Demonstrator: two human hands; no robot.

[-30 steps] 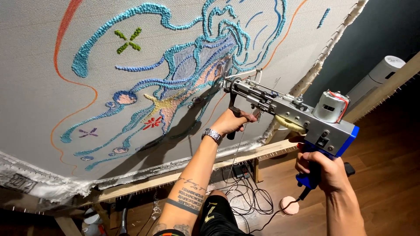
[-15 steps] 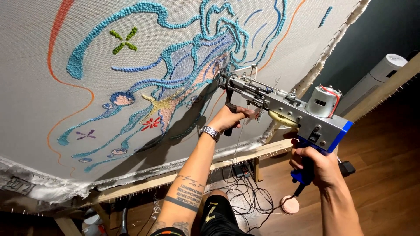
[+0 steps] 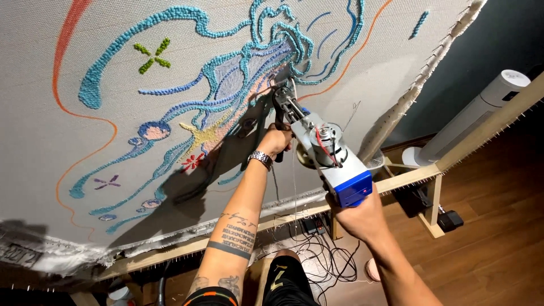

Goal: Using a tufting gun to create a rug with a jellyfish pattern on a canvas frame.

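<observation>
Gripping the tufting gun (image 3: 320, 144), the left hand (image 3: 276, 140) wrapped its front handle and the right hand (image 3: 358, 218) clasped the rear grip beneath, needle against the cloth (image 3: 68, 141) just above. Blue outlines were tufted; much cloth stayed bare.

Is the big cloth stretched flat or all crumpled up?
Stretched flat. The cloth lies smooth on the wooden frame, with only its loose bottom edge ruffled.

A grey and blue tufting gun (image 3: 323, 150), tilted, its needle tip pressed against the stretched grey cloth (image 3: 113, 113) bearing blue tufted swirls
</observation>
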